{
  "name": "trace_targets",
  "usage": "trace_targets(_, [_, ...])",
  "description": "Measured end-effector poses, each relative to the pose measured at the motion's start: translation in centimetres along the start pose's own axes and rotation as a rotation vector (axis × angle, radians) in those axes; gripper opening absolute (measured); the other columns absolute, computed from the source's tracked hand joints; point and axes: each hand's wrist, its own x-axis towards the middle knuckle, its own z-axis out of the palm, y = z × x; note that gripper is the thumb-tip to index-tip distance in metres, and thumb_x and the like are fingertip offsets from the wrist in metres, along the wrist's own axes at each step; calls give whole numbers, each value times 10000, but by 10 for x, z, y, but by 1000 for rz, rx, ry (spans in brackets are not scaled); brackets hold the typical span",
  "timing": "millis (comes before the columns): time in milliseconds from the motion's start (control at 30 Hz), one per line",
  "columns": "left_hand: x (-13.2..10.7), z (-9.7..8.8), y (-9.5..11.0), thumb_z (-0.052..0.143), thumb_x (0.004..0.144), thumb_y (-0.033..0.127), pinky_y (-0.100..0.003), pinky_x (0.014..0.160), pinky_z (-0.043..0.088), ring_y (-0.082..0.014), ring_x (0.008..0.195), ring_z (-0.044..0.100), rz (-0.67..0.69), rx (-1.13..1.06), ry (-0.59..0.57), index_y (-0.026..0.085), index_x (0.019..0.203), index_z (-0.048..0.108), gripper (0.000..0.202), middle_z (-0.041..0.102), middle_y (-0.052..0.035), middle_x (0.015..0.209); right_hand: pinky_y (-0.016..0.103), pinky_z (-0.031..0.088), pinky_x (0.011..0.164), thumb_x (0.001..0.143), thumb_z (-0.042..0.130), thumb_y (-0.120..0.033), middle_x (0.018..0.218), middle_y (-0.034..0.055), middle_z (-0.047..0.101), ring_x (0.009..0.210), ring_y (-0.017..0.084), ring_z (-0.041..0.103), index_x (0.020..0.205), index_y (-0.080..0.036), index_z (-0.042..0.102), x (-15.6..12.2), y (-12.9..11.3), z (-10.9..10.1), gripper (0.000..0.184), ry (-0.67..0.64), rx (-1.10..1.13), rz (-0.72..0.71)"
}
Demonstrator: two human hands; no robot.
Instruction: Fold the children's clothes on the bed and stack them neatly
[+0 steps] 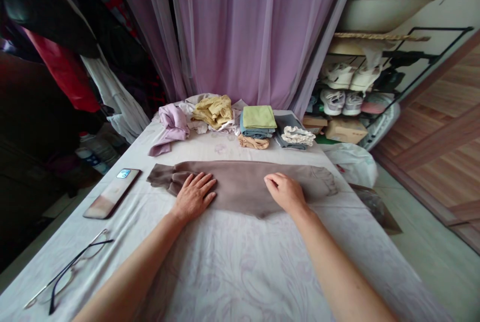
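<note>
A taupe long-sleeved garment lies spread crosswise on the bed, one cuff gathered at the left end. My left hand presses flat on it, fingers apart. Further right, my right hand rests on the same cloth with its fingers loosely curled, gripping no visible fold. Beyond the garment stand a folded green cloth on a blue-grey stack, a crumpled yellow garment and a lilac garment. The garment's underside is hidden.
The bed's pale floral sheet carries a phone and glasses at the left. A lilac curtain hangs behind. Hanging clothes crowd the left; a shoe rack, cardboard box and white bag stand right.
</note>
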Motion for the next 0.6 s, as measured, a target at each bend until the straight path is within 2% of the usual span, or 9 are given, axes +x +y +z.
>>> trace_targets(67, [-1, 0, 0, 389, 991, 480, -517, 1180, 277, -280, 1403, 411, 3, 13, 12, 258, 1384, 558, 482, 520, -44, 1473, 248, 445, 769, 939, 461, -281, 1038, 38, 736, 941, 181, 659, 974, -256, 727, 24, -4, -2, 269, -14, -1, 3])
trace_targets(167, [-2, 2, 1, 388, 993, 476, -485, 1187, 281, -267, 1405, 411, -2, 24, 38, 239, 1390, 553, 491, 540, -53, 1454, 269, 449, 849, 916, 495, -257, 1146, 61, 721, 1025, 197, 647, 1086, -233, 713, 58, -7, 5, 278, -92, -32, -7])
trace_targets(267, [-3, 4, 2, 388, 995, 474, -472, 1192, 279, -258, 1402, 416, -7, 28, 62, 236, 1388, 554, 489, 552, -50, 1444, 282, 450, 828, 907, 528, -318, 1114, 56, 734, 1005, 205, 652, 1090, -238, 716, 81, -7, 17, 275, -199, -67, -15])
trace_targets(400, [-4, 4, 4, 404, 994, 464, -485, 1194, 273, -265, 1398, 422, -6, 32, 85, 234, 1377, 564, 475, 554, -46, 1441, 262, 430, 747, 843, 617, -423, 1016, 24, 747, 949, 199, 650, 950, -260, 739, 95, -8, 22, 230, -298, -81, 2])
trace_targets(500, [-5, 2, 6, 416, 993, 447, -507, 1195, 258, -273, 1382, 442, 6, 32, 123, 224, 1348, 590, 454, 584, -60, 1409, 246, 399, 675, 796, 659, -411, 937, 5, 739, 869, 182, 642, 836, -252, 713, 100, -11, 19, 172, -356, -59, -2])
trace_targets(600, [-7, -2, 7, 401, 1004, 414, -504, 1188, 266, -264, 1343, 489, 29, 22, 158, 221, 1297, 630, 419, 641, -64, 1338, 247, 367, 624, 824, 617, -388, 882, 5, 721, 804, 177, 626, 869, -249, 675, 103, -15, 18, 157, -317, -69, -8])
